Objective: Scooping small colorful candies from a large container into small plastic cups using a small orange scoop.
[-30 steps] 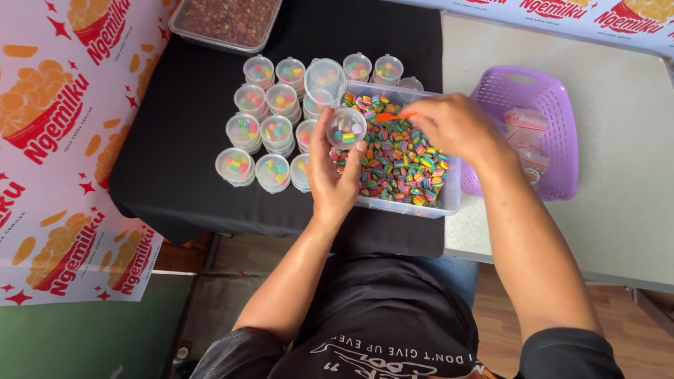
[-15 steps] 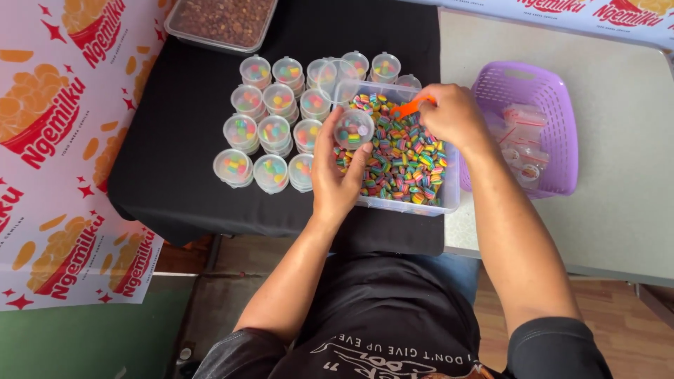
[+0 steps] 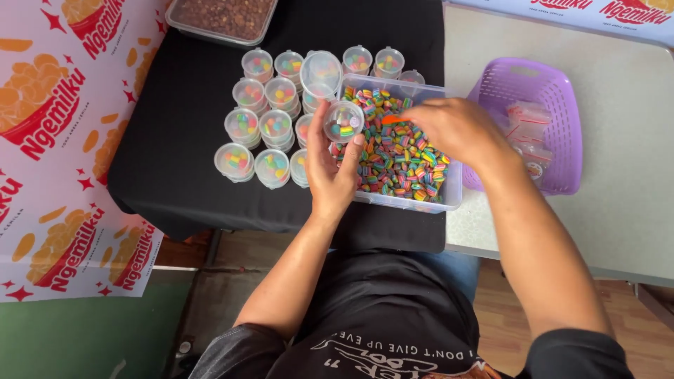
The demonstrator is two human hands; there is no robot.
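head view: the left hand (image 3: 330, 172) is curled around a small clear cup (image 3: 343, 121), fingers and thumb wrapped at its sides, holding it just over the near-left corner of the clear tub (image 3: 449, 189). the cup has a few rainbow-striped candies in its bottom. the right hand (image 3: 460, 128) hovers over the tub with its fingers pinched shut on an orange scoop (image 3: 393, 119) (only the tip shows past the knuckles), and that tip points toward the cup, close to it but not touching. the tub is filled with striped candies (image 3: 397, 158) in a loose heap.

left of the tub, filled cups with lids (image 3: 256, 130) stand in rows on the black cloth (image 3: 168, 140), some stacked two high. a tray of brown bits (image 3: 221, 17) sits at the far edge of the cloth. right of the tub, on the pale table (image 3: 625, 175), a purple basket (image 3: 554, 91) holds small clear packets (image 3: 526, 133).
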